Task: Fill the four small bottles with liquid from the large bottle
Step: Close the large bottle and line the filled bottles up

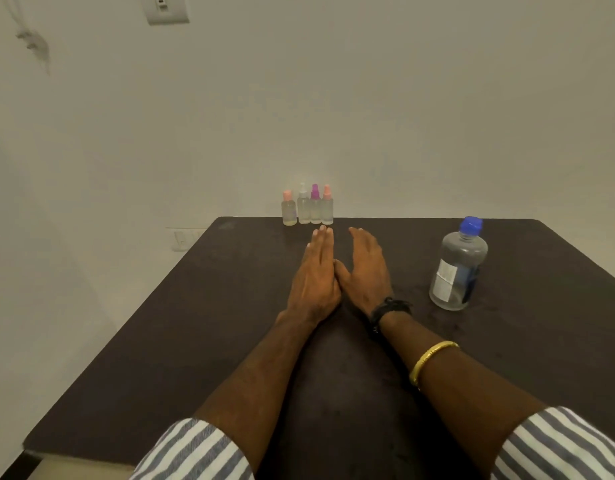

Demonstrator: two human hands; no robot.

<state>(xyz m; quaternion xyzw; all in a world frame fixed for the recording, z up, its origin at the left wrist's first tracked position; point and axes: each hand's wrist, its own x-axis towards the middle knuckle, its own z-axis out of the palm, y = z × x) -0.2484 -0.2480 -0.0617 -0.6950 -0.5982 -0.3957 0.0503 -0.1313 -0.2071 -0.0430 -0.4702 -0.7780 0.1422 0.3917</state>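
Several small clear bottles stand in a row at the table's far edge: a pink-capped one [288,210], a white spray-top one [303,206], a purple spray-top one [315,206] and a second pink spray-top one [327,206]. All have their caps on. The large clear bottle [459,266] with a blue cap stands upright at the right, capped. My left hand [316,275] and my right hand [366,268] lie flat on the table just in front of the small bottles, thumbs touching, holding nothing.
The dark brown table [195,323] ends at the wall right behind the small bottles. Its left edge runs diagonally toward me. A wall socket [183,239] sits low on the left wall, a switch plate [165,8] high up.
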